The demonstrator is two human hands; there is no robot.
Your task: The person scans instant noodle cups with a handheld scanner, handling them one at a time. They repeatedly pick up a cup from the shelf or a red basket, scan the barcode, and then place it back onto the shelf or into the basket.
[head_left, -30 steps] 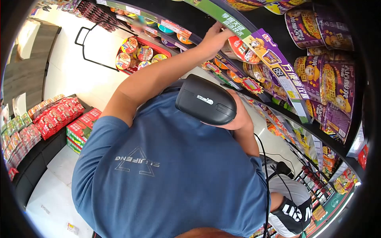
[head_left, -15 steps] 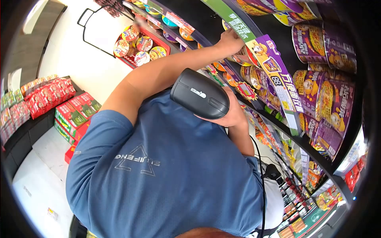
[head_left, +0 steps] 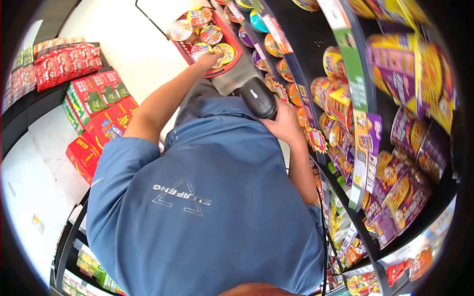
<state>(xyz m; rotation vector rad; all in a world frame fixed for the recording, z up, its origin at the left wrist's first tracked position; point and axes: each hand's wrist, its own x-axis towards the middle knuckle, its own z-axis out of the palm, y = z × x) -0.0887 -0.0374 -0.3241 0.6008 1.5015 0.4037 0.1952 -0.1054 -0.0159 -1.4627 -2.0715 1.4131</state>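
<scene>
At the red basket [head_left: 238, 47], my left hand [head_left: 210, 60] has its fingers closed at the edge of a yellow-lidded noodle cup [head_left: 227, 53]. Several other round cups lie inside, among them a red-and-white one [head_left: 211, 35]. A black handheld scanner [head_left: 257, 98] is gripped in my right hand [head_left: 287, 121], close in front of my waist and beside the shelf edge. Its cable hangs down on the right. The palm side of my left hand is hidden.
Shelves [head_left: 353, 59] of noodle cups and purple packs [head_left: 405, 197] run along the right, with price strips at their edges. To the left are red cartons [head_left: 106, 121] and red snack bags [head_left: 66, 64]. A shelf frame [head_left: 368, 232] stands at the lower right.
My left hand has left the noodle shelf and come to the basket. The basket appears farther right and higher in view. My right hand still holds the scanner, now tilted more steeply.
</scene>
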